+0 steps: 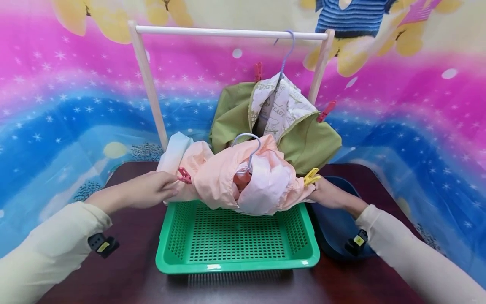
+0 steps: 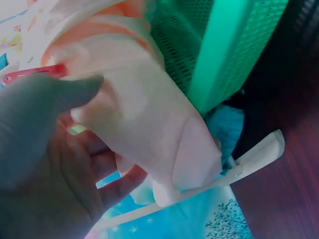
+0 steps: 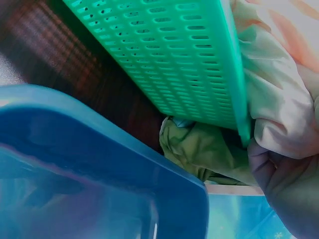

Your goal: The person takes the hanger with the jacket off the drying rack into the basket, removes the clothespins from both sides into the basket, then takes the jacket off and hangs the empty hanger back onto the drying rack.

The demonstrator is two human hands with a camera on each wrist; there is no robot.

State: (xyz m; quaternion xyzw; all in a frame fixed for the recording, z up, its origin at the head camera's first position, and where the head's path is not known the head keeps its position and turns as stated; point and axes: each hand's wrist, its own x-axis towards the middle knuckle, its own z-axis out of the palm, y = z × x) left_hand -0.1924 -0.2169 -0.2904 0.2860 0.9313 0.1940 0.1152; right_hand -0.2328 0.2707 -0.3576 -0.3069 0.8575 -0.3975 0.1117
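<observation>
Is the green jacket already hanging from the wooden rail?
Yes, the green jacket hangs on a hanger hooked over the wooden rail, behind the pink garment.

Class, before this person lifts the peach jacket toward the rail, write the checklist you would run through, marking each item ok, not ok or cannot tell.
1. Left hand has a grip on the peach jacket: ok.
2. Right hand has a grip on the other side: ok.
3. Red peg and yellow peg clipped on: ok.
4. Hanger hook free: ok.
5. Rail has room left of the green jacket: ok.
6. Hanger seated in both shoulders: cannot tell.
</observation>
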